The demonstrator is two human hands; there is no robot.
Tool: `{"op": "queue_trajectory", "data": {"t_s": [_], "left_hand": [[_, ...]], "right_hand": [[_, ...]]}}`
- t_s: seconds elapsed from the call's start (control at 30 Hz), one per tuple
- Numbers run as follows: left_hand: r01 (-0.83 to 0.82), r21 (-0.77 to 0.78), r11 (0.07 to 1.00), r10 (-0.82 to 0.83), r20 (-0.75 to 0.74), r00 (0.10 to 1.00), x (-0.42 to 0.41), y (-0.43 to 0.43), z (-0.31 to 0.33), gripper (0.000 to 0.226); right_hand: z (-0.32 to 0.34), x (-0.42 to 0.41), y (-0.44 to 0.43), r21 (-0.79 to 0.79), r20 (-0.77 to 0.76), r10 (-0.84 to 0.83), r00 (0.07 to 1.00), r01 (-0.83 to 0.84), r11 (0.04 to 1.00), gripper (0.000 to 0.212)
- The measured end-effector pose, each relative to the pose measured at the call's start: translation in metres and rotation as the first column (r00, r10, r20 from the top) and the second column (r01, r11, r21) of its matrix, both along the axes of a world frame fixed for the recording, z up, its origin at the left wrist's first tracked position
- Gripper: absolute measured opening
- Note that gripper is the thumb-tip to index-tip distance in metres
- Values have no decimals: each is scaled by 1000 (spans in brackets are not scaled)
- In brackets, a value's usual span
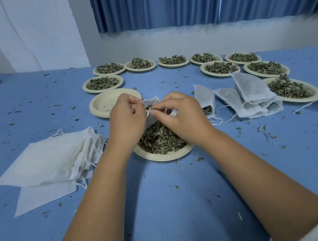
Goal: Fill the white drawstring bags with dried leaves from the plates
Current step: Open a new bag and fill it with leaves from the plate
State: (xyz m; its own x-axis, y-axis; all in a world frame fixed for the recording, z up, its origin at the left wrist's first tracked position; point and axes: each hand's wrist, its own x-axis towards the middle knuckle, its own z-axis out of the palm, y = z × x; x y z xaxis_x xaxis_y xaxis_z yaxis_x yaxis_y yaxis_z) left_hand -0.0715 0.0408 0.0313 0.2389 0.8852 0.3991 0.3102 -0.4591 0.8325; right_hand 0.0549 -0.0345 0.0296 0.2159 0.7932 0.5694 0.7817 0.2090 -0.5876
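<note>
Both hands meet above the near plate (163,157), which is heaped with dried leaves (159,138). The left hand (126,116) has its fingers curled and pinches the edge of a small white bag (152,101) at its mouth. The right hand (182,116) pinches the bag's drawstring (148,112) between thumb and forefinger, with the other fingers bent. The bag hangs between the 2 hands, just over the far side of the plate, and some leaves show in its opening.

To the left on the blue table (162,201) lies a pile of flat empty bags (49,160). Just beyond the left hand sits a stack of empty plates (106,103). To the right, 1 filled bag (204,98) lies near the right hand, and a heap of filled bags (249,96) lies further right. 9 more plates of leaves (173,60) curve around the far side. Leaf crumbs (266,129) are scattered over the table.
</note>
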Motion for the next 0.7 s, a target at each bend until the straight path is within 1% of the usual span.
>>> {"op": "queue_trajectory", "data": {"t_s": [0.1,0.17,0.23,0.3,0.37,0.43,0.53,0.6,0.7], "left_hand": [[15,20,1000,-14,-15,1000,0,0,0,14],[30,52,998,-27,-43,999,0,-2,0,17],[65,79,995,-59,-71,996,0,-4,-1,15],[101,95,990,-93,-85,992,1,-6,-2,16],[110,102,989,-100,-97,990,1,-7,-2,16],[100,111,989,-89,-101,991,1,-6,-2,11],[90,110,990,-80,-94,992,1,-5,-2,9],[82,99,992,-73,-89,993,1,-6,-2,9],[69,91,993,-62,-82,995,1,-6,-2,8]], "right_hand": [[2,4,2,-1,-84,-22,996,22,1000,9],[2,6,3,-38,-82,-49,995,46,998,9],[2,7,3,-100,-62,-64,996,58,993,15],[2,7,2,-139,-111,-78,991,62,988,20],[3,9,1,-145,-176,-90,980,64,987,17],[7,8,0,-147,-258,-67,964,29,989,11],[10,7,-2,-127,-411,32,911,-93,988,16],[11,6,-2,-120,-435,63,898,-127,985,17],[13,5,-3,-119,-442,42,896,-105,987,14]]}}
